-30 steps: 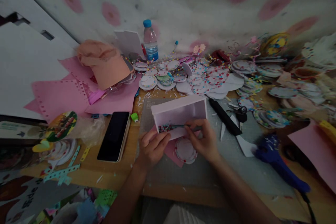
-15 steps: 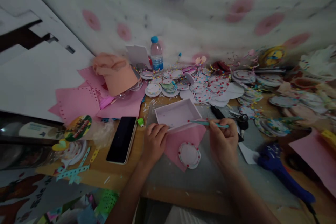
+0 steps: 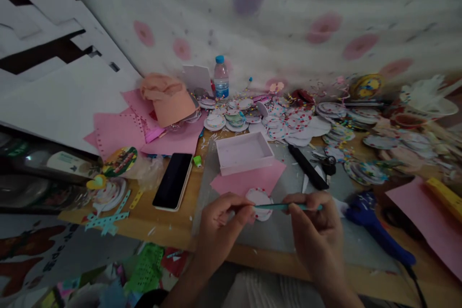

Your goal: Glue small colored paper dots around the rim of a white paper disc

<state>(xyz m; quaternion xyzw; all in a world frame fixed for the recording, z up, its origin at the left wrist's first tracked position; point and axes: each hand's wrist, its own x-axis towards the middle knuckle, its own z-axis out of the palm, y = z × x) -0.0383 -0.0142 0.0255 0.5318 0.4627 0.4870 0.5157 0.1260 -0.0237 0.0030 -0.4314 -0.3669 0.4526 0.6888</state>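
One teal tool (image 3: 272, 207) | slim, tapered | left hand (image 3: 219, 225), right hand (image 3: 316, 226) clamped on it

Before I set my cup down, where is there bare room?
The grey mat has bare patches between the pink paper and the black tool, and, nearer, between left hand and right hand. Decorated discs crowd the back; the right side, past the blue tool, is cluttered.

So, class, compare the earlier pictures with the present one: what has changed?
The left hand has let go of the white box and now pinches at the tip of the teal tool. The right hand, still holding the tool, has drawn it from the box towards the person. The box, tilted at first, lies flat. The phone and bottle stayed put.
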